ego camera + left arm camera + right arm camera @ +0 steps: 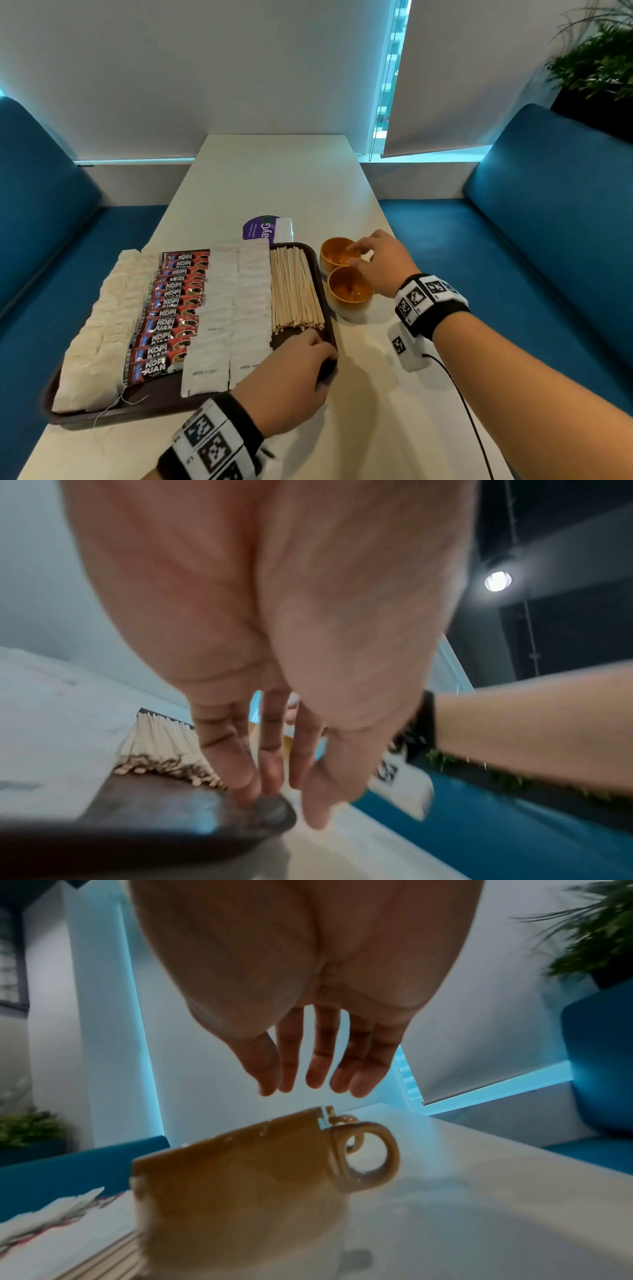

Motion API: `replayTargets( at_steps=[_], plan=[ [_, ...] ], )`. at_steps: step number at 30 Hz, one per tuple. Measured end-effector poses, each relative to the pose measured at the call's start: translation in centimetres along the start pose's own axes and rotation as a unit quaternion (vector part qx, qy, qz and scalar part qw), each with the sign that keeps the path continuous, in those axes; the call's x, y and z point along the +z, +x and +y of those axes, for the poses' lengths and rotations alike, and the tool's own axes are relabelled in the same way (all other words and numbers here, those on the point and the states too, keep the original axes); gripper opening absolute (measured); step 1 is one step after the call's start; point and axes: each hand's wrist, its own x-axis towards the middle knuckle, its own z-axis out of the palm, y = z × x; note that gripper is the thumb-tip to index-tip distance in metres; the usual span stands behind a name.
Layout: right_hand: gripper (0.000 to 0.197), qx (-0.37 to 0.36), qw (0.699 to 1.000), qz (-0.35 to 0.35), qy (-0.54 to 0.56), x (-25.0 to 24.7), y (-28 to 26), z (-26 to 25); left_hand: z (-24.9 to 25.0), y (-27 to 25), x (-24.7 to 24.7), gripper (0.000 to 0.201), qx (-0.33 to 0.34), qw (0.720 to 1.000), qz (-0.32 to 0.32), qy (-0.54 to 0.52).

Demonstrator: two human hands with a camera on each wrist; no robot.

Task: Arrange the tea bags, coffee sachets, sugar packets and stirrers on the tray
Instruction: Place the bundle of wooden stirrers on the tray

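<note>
A dark brown tray [154, 401] holds rows side by side: tea bags [102, 329] at the left, red coffee sachets [171, 308], white sugar packets [233, 308] and wooden stirrers [294, 291] at the right. My left hand [322, 363] holds the tray's near right corner. In the left wrist view its fingers [240, 777] lie inside the tray [154, 804] rim by the stirrers [161, 745], with the thumb outside the corner. My right hand [356, 255] hovers over two orange cups, fingers spread and empty. In the right wrist view that hand [308, 1080] clears the near cup [240, 1177].
The far cup [334, 257] and near cup [349, 291] stand on the white table just right of the tray. Beyond the tray lie a purple round sticker [257, 228] and a white packet [284, 229]. Blue benches [548, 240] flank the table.
</note>
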Motion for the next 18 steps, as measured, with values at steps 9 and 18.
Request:
replayTargets(
  at_steps=[9,18],
  plan=[
    [0.033,0.029,0.994,-0.059,-0.09,0.4,3.4,-1.5,-0.8,-0.3,0.7,0.031,-0.082,0.995,0.0,0.05],
    [0.032,0.04,0.997,-0.035,-0.062,0.8,5.4,-1.4,-1.6,-0.7,0.9,0.031,-0.08,0.996,-0.005,0.035]
  ],
)
